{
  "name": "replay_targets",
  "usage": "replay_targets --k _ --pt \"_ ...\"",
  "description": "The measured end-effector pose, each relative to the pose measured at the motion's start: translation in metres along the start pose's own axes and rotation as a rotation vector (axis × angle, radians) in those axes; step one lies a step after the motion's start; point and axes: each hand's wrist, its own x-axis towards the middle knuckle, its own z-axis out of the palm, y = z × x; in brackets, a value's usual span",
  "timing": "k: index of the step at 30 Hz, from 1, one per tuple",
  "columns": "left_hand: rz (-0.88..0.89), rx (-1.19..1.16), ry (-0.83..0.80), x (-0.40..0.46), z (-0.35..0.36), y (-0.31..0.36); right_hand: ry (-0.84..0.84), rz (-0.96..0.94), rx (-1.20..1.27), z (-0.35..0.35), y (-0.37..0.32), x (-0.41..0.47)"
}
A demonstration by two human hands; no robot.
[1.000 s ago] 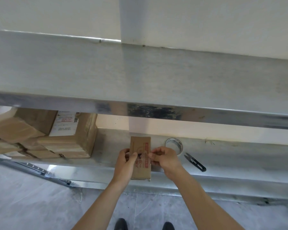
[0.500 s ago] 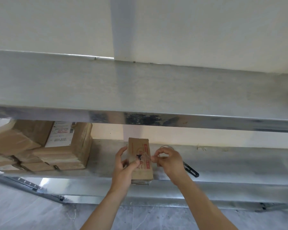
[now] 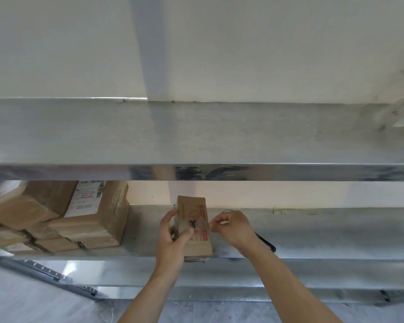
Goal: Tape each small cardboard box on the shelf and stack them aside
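A small brown cardboard box with red print lies lengthwise on the lower steel shelf, its near end at the shelf's front edge. My left hand grips the box's left side, with the thumb pressed on its top. My right hand is just right of the box, thumb and forefinger pinched together on what looks like a strip of clear tape. The strip itself is hard to make out. Only a thin arc of the tape roll shows behind my right hand.
Several taped cardboard boxes are piled at the left end of the lower shelf. Black snips lie on the shelf, half hidden by my right wrist. The upper steel shelf overhangs close above the work area.
My right hand came off the box top and moved a little right, fingers pinched. My left hand shifted further onto the box's left side. The view tilted upward.
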Motion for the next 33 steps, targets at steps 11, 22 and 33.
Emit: replay_targets --k 11,22,33 --pt "0.070 0.048 0.047 -0.022 0.039 -0.003 0.074 -0.051 0.235 -0.014 0.029 -0.028" --pt "0.066 0.023 0.044 -0.051 0.085 -0.006 0.000 -0.113 0.452 -0.036 0.053 -0.066" --pt "0.072 -0.035 -0.421 -0.119 0.198 -0.010 0.503 0.065 0.500 -0.136 0.091 -0.165"
